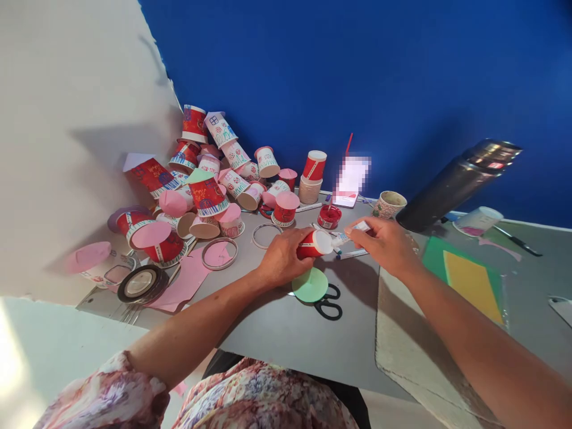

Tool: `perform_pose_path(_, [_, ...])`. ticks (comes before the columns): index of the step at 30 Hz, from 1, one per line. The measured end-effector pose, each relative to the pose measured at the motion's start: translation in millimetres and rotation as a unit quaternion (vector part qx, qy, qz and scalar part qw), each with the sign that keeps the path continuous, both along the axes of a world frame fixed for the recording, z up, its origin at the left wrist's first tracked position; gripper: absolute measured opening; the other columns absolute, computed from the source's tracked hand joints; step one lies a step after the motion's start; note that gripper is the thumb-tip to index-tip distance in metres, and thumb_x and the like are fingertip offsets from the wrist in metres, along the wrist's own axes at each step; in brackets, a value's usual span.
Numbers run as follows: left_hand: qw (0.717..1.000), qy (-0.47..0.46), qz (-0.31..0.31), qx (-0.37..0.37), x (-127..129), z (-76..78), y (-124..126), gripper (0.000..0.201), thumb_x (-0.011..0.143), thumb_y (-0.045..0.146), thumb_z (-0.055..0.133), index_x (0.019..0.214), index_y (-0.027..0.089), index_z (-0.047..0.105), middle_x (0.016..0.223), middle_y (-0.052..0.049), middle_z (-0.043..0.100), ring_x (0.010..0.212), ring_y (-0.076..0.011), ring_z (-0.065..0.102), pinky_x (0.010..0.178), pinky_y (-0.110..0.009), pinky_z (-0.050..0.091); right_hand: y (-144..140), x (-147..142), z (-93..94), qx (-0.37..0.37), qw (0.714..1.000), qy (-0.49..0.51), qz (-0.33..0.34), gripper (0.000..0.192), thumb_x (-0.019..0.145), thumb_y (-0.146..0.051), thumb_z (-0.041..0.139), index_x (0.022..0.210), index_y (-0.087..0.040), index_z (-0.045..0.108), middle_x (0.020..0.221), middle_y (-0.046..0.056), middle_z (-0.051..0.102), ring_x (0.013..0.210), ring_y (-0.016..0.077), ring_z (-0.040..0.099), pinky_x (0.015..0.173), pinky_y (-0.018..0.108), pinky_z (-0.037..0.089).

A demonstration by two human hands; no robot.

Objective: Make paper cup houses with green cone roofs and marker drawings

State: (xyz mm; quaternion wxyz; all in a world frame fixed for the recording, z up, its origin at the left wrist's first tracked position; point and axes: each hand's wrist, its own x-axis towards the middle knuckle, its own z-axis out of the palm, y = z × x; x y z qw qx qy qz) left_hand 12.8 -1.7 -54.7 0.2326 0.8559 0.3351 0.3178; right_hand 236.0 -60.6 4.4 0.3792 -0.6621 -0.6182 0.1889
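My left hand (283,253) is wrapped round a red paper cup (308,245) lying on its side, its white end turned to the right. In my right hand (386,241) is a small white glue tube (344,238), pinched between thumb and fingers. The tube's tip points left and meets, or nearly meets, the rim of the cup's white end. Just below the cup, a light green paper disc (310,285) lies partly over black-handled scissors (329,302), whose blades are hidden.
Decorated paper cups with pink paper tops (208,196) are heaped at the left. Tape rolls (142,283) lie before them. Behind my hands are stacked cups (313,176), a red pot (329,217) and a phone (351,185). A black flask (456,185) leans right.
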Motion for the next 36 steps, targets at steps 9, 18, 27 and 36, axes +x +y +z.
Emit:
perform_pose_path(9, [0.999, -0.009, 0.028, -0.015, 4, 2.9, -3, 0.054, 0.074, 0.018, 0.067, 0.128, 0.019, 0.064, 0.124, -0.008, 0.073, 0.113, -0.0273, 0.066, 0.102, -0.04, 0.05, -25, -21, -4.6, 0.044, 0.999, 0.001, 0.006, 0.023, 0.085, -0.043, 0.065, 0.082, -0.021, 0.07, 0.057, -0.001, 0.066, 0.051, 0.0165, 0.057, 0.051, 0.028, 0.042])
perform_pose_path(18, [0.998, 0.036, 0.02, 0.042, 6, 1.8, -7, 0.058, 0.075, 0.021, 0.066, 0.133, 0.018, 0.062, 0.119, -0.012, 0.072, 0.111, -0.0302, 0.065, 0.099, -0.045, 0.05, -19, -37, 1.6, 0.279, 0.928, -0.224, 0.101, 0.009, 0.094, -0.026, 0.062, 0.092, -0.022, 0.07, 0.081, 0.005, 0.076, 0.063, 0.0176, 0.064, 0.064, 0.03, 0.049])
perform_pose_path(27, [0.964, -0.156, 0.029, -0.212, 4, 2.8, 2, 0.055, 0.071, 0.024, 0.077, 0.121, 0.015, 0.056, 0.117, -0.01, 0.071, 0.106, -0.0246, 0.067, 0.092, -0.037, 0.054, -29, 7, -6.4, 0.096, 0.983, -0.159, -0.013, 0.015, 0.084, -0.033, 0.066, 0.094, -0.024, 0.072, 0.074, 0.0, 0.073, 0.047, 0.0138, 0.055, 0.054, 0.029, 0.045])
perform_pose_path(36, [0.974, -0.111, 0.062, -0.186, -2, 11.5, -9, 0.066, 0.075, 0.027, 0.078, 0.132, 0.018, 0.049, 0.137, -0.013, 0.059, 0.121, -0.0251, 0.06, 0.1, -0.039, 0.051, -28, 31, -40.0, -0.067, 0.996, -0.043, 0.042, 0.028, 0.081, -0.043, 0.064, 0.093, -0.021, 0.076, 0.06, -0.002, 0.065, 0.051, 0.0171, 0.058, 0.051, 0.029, 0.042])
